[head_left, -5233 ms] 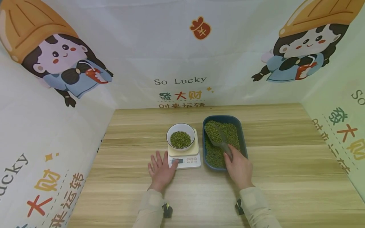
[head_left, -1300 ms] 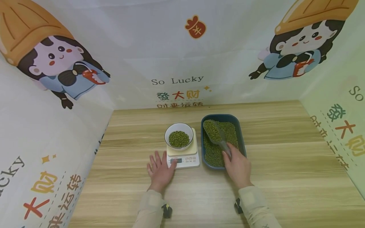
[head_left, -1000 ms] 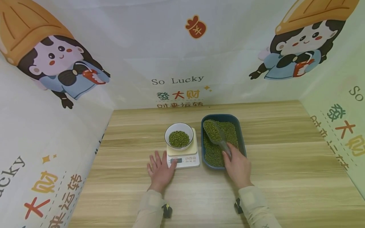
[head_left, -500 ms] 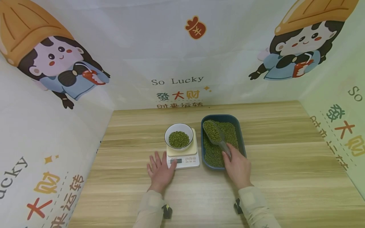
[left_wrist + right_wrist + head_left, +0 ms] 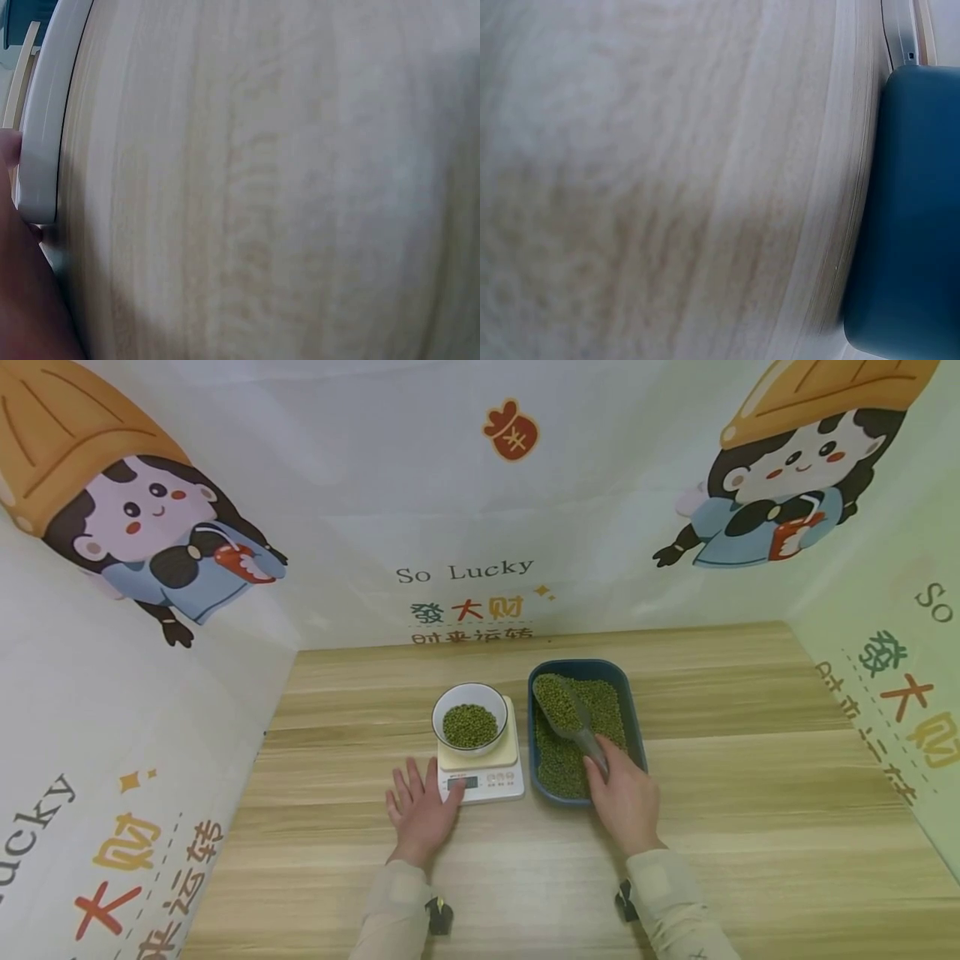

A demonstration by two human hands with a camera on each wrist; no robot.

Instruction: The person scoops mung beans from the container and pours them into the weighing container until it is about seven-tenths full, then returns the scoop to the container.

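Observation:
My right hand (image 5: 628, 795) grips the handle of a grey scoop (image 5: 584, 739), whose bowl is heaped with green mung beans (image 5: 557, 702). The scoop lies over a dark blue tub (image 5: 635, 727) that holds many more beans. On a white kitchen scale (image 5: 504, 792) stands a white bowl (image 5: 444, 700) with a dark rim, part filled with mung beans. My left hand (image 5: 424, 814) has its fingers spread on the table by the scale's left side, the thumb resting on the scale's front by the display. The left wrist view shows the scale's edge (image 5: 49, 112) beside part of that hand.
A wooden table (image 5: 735, 760) lies under everything. Printed cloth walls (image 5: 360, 460) enclose its back and both sides. The scale and the tub stand side by side with a narrow gap between them. In the right wrist view the tub's outer wall (image 5: 915, 210) fills the right side.
Both hands, the scoop, the bowl and the tub keep their places. Only the head view has shifted slightly.

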